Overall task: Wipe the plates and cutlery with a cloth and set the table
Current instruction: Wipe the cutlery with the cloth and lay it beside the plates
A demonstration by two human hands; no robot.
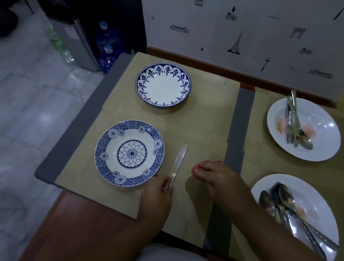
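A blue-and-white patterned plate (pixel 129 153) lies on the near left of the tan mat (pixel 206 126). A table knife (pixel 179 162) lies just right of it, blade pointing away. My left hand (pixel 157 192) pinches the knife's handle end. My right hand (pixel 218 179) rests on the mat, closed over a pink cloth (pixel 205 164). A second blue-rimmed plate (pixel 163 84) sits farther back. At the right, a white plate (pixel 317 213) holds several spoons and knives, and another white plate (pixel 322 128) holds forks and a spoon.
The table stands against a wall with printed wallpaper (pixel 256 32). Grey tape strips (pixel 241 122) join the mats. The table's left edge drops to a tiled floor (pixel 17 99) with blue water jugs (pixel 108 41) and plastic bottles.
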